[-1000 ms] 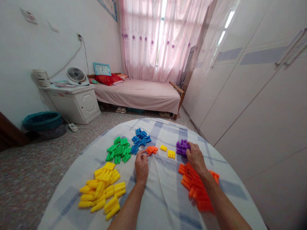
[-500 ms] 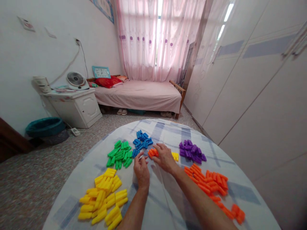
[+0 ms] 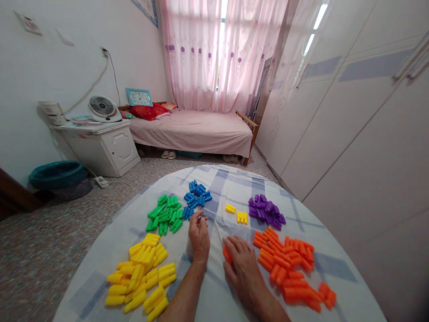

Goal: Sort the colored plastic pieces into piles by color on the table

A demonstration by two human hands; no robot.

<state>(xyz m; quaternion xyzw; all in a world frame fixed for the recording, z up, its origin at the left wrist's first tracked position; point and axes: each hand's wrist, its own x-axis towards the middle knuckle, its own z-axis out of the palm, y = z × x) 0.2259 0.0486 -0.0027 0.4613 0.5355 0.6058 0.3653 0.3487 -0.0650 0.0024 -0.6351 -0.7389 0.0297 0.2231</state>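
Note:
My left hand [image 3: 199, 237] rests knuckles-up on the checked tablecloth [image 3: 231, 188], just short of the blue pieces [image 3: 196, 199]. Its fingers are curled under, so what they hold is hidden. My right hand [image 3: 243, 266] lies cupped over a few orange pieces [image 3: 227, 255], of which only an edge shows at my thumb side. It sits just left of the big orange pile [image 3: 288, 266]. Beyond it are a small group of yellow pieces [image 3: 237, 214] and a purple pile [image 3: 266, 210]. A green pile [image 3: 166, 212] and a large yellow pile [image 3: 140, 273] lie to the left.
The round table's edge curves away on all sides. White wardrobe doors [image 3: 351, 134] stand close on the right. Across the speckled floor are a bed [image 3: 194, 129], a white cabinet [image 3: 100, 145] with a fan, and a teal basin [image 3: 56, 174].
My right hand went from the purple pile to the small orange group beside the blue pieces, then drew those pieces back towards me, next to the big orange pile. My left hand barely moved.

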